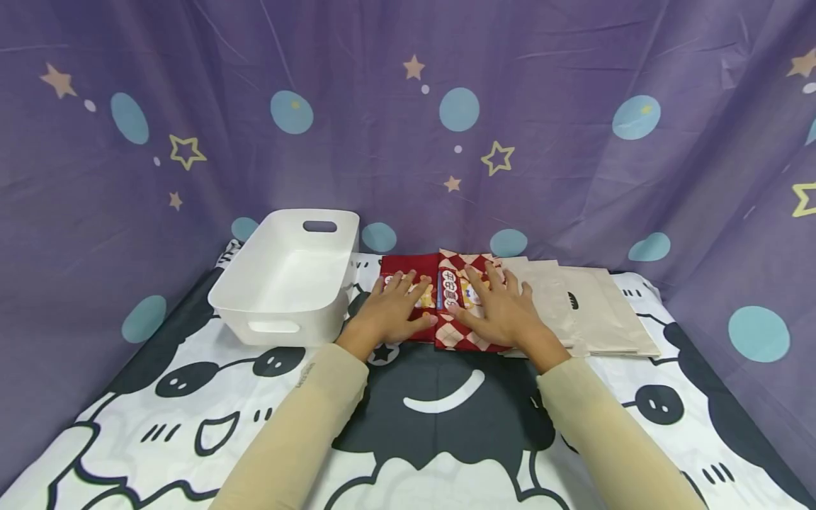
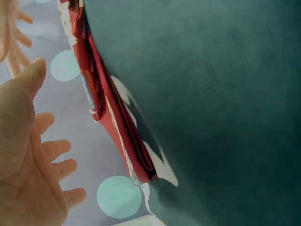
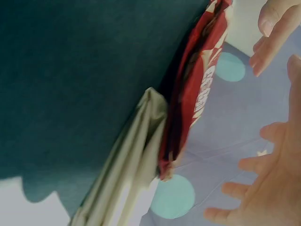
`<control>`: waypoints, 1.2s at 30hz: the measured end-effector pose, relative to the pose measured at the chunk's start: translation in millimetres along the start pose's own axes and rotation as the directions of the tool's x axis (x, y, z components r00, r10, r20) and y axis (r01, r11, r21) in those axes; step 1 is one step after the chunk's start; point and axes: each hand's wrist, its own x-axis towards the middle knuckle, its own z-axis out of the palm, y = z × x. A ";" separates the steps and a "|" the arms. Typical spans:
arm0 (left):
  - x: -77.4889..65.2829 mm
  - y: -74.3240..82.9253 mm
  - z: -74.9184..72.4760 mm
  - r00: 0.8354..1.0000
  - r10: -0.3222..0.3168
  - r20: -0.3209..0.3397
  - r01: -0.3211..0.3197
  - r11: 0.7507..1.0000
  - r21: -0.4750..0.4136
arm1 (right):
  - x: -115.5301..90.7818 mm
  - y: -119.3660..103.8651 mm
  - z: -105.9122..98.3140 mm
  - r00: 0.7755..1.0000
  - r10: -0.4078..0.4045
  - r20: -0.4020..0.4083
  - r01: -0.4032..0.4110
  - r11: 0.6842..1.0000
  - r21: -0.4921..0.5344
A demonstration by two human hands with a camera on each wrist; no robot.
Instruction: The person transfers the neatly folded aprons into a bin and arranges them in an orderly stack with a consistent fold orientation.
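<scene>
Both hands hover palm down with fingers spread, apart from the flat bags below them in the wrist views. My left hand (image 1: 387, 310) is over a folded plain red bag (image 1: 408, 264) with a printed picture, partly hidden by the fingers. Over a red-and-cream checked bag (image 1: 455, 337) with white lettering is my right hand (image 1: 500, 312). The checked bag overlaps the red one's right side. Several cream bags (image 1: 602, 312) lie folded in a stack to the right, their layered edges (image 3: 129, 155) showing in the right wrist view. Neither hand holds anything.
A white plastic basket (image 1: 255, 312) with handle slots stands at the left, beside the red bag. Black-and-white cartoon cloth (image 1: 440, 418) covers the table. Behind it hangs a purple curtain (image 1: 382, 163) with stars and blue dots.
</scene>
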 end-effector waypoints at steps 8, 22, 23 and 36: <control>9.2 4.8 7.0 1.000 0.027 -0.014 -0.028 0.999 -0.045 | 5.7 15.1 5.8 1.000 0.008 0.006 -0.008 0.999 0.044; 30.4 12.3 14.2 0.999 0.046 -0.027 -0.048 0.994 -0.094 | 14.1 45.7 1.9 0.996 0.088 -0.003 -0.087 0.990 0.113; 31.2 13.1 14.2 0.999 0.041 -0.028 -0.043 0.995 -0.094 | 14.9 47.7 1.5 0.996 0.091 -0.006 -0.089 0.989 0.118; 43.3 20.9 12.3 0.999 -0.027 -0.020 0.025 0.997 -0.069 | 22.6 73.8 3.9 0.996 0.072 -0.054 -0.063 0.985 0.164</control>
